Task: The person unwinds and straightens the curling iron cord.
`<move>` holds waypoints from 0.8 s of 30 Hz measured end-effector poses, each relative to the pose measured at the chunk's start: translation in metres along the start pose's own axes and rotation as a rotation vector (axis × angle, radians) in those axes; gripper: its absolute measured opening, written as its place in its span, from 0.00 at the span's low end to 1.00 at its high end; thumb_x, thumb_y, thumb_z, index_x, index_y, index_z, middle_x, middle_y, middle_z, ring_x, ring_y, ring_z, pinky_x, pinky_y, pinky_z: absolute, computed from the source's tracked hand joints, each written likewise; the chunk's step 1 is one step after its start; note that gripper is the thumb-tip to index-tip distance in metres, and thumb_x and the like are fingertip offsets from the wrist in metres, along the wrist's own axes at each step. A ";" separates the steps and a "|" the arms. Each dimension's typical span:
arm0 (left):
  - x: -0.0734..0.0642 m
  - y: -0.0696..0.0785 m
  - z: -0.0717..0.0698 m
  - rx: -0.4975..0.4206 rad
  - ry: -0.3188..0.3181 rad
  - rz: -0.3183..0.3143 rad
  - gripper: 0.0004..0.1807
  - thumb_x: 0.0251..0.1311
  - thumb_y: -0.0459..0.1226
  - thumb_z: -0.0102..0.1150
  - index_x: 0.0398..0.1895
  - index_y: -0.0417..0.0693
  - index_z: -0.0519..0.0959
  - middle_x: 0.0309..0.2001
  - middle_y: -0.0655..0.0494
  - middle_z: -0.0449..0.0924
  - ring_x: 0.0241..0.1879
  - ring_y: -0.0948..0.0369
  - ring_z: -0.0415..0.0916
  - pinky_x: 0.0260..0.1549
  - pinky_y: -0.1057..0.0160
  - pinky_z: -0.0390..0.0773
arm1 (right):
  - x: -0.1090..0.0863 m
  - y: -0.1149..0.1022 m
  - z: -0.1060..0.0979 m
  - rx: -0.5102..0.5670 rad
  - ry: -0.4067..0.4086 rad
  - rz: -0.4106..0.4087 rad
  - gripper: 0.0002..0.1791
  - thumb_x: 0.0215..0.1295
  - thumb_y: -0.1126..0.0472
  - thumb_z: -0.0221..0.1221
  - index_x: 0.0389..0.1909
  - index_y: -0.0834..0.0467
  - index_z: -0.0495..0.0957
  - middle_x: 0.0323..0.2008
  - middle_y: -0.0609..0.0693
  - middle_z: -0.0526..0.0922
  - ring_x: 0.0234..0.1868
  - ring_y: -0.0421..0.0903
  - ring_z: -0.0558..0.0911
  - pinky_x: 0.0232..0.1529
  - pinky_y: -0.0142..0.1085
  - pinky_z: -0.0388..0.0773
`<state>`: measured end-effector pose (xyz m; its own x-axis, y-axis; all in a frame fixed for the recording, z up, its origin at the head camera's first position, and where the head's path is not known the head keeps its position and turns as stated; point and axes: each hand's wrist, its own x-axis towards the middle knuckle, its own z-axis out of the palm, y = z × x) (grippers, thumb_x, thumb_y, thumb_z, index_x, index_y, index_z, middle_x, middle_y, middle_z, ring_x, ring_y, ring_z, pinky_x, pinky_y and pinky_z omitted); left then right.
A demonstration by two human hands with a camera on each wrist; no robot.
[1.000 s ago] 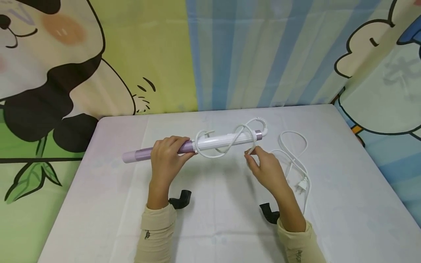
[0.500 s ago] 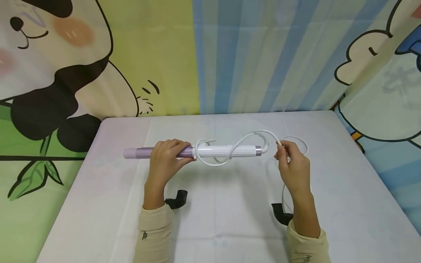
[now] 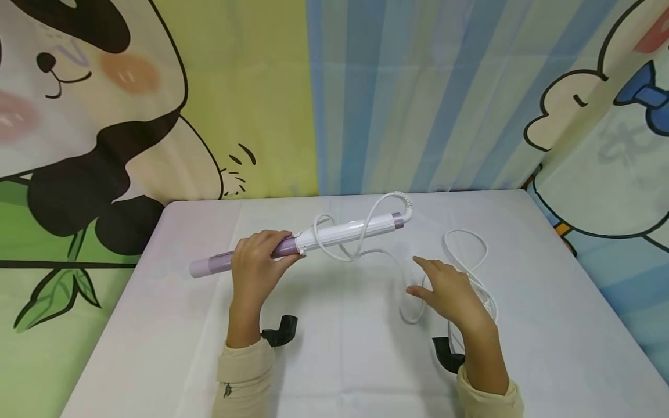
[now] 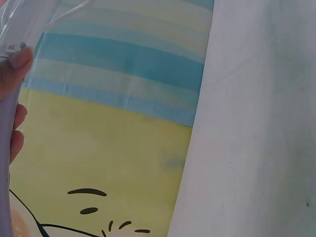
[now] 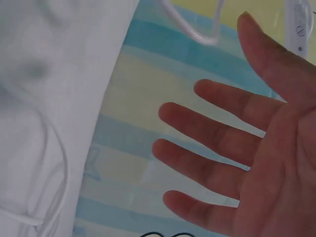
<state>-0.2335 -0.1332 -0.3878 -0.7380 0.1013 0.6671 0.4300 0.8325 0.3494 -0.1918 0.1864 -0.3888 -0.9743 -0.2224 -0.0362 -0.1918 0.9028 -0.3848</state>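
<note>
My left hand (image 3: 257,268) grips the purple handle of a white and purple curling iron (image 3: 342,232), held tilted with its corded end up to the right. In the left wrist view the thumb (image 4: 18,61) lies along the iron near where purple meets white. A white power cord (image 3: 360,244) leaves the coiled sleeve at that end, loops around the white part and hangs down to the table. To the right, my right hand (image 3: 452,290) is spread beside the hanging cord. The right wrist view shows its straight, parted fingers (image 5: 212,133) holding nothing.
More cord (image 3: 478,261) lies in loose loops on the white-covered table (image 3: 334,360), partly hidden behind the right hand. Black curved pieces (image 3: 282,332) stick out at both wrists. A cartoon-printed curtain (image 3: 272,98) hangs behind the table's back edge.
The right hand first pulled the cord rightward off part of the iron, then let go and opened. That cord length has dropped to the table. The left hand has kept its grip, tilting the iron.
</note>
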 end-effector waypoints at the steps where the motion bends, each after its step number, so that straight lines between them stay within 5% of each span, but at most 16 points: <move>1: -0.001 0.001 0.001 0.004 -0.003 -0.013 0.23 0.29 0.42 0.77 0.35 0.46 0.83 0.32 0.52 0.84 0.31 0.54 0.79 0.31 0.58 0.69 | -0.002 -0.004 0.001 0.003 0.009 -0.017 0.33 0.56 0.51 0.60 0.61 0.61 0.65 0.56 0.63 0.72 0.56 0.63 0.70 0.52 0.61 0.64; 5: -0.001 0.005 0.005 -0.002 0.008 -0.023 0.23 0.29 0.42 0.77 0.35 0.46 0.83 0.32 0.52 0.84 0.31 0.54 0.79 0.30 0.58 0.69 | -0.006 -0.019 0.008 0.036 0.124 -0.127 0.36 0.53 0.53 0.64 0.61 0.61 0.64 0.57 0.61 0.72 0.58 0.61 0.70 0.55 0.56 0.66; 11: 0.001 0.014 0.013 0.005 0.007 0.048 0.22 0.29 0.43 0.77 0.33 0.47 0.83 0.31 0.54 0.84 0.30 0.56 0.80 0.29 0.59 0.71 | 0.013 -0.038 0.040 0.074 0.244 -0.282 0.39 0.54 0.57 0.64 0.64 0.64 0.59 0.61 0.64 0.66 0.61 0.61 0.67 0.56 0.53 0.67; 19: -0.002 0.024 0.014 -0.011 -0.036 0.095 0.22 0.29 0.44 0.76 0.34 0.49 0.83 0.31 0.57 0.84 0.31 0.58 0.80 0.32 0.59 0.72 | 0.028 -0.050 0.075 0.148 0.123 -0.253 0.40 0.53 0.55 0.64 0.66 0.56 0.58 0.67 0.58 0.58 0.67 0.62 0.58 0.55 0.59 0.65; 24: -0.002 0.025 0.013 -0.030 -0.030 0.112 0.22 0.29 0.45 0.76 0.34 0.49 0.83 0.31 0.57 0.84 0.32 0.58 0.80 0.33 0.59 0.73 | 0.028 -0.060 0.080 0.178 0.060 -0.333 0.40 0.54 0.56 0.63 0.66 0.57 0.57 0.68 0.57 0.57 0.68 0.59 0.57 0.61 0.55 0.60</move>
<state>-0.2279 -0.1052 -0.3887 -0.6998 0.2095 0.6830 0.5255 0.7985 0.2936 -0.1978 0.0962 -0.4407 -0.8685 -0.4656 0.1699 -0.4803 0.7060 -0.5205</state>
